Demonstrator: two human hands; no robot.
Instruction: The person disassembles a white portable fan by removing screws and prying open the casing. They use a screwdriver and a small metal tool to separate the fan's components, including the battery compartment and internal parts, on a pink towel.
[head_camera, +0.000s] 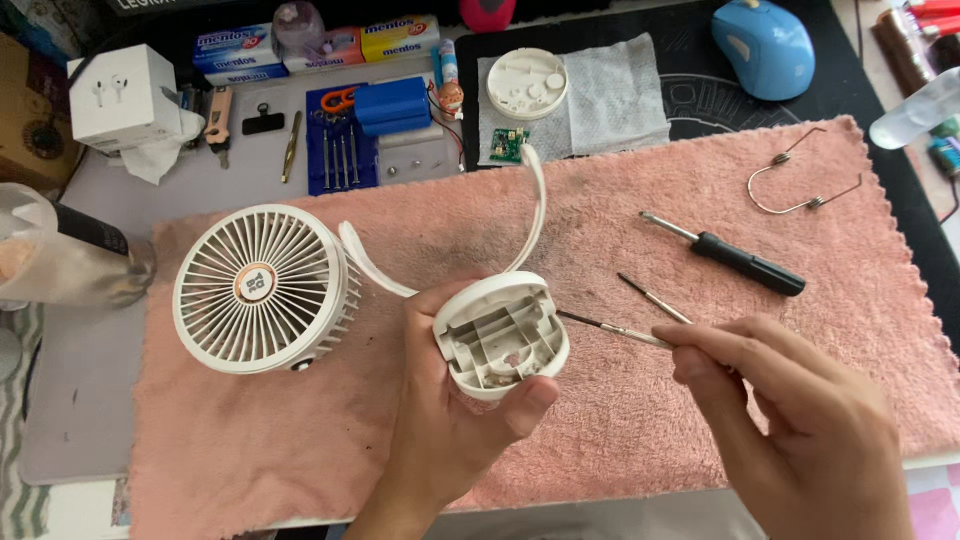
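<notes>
View: one head camera, above the near table edge.
Facing: steeply down and away.
Nearness: close over the pink towel (700, 400).
Shared: nothing, single view.

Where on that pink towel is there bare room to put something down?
The pink towel lies bare along its near-left stretch, below the white fan head and beside the left hand. Another bare patch sits on the right, between the black-handled screwdriver and the bent wire clip. The back of the desk is crowded with boxes and small tools.
</notes>
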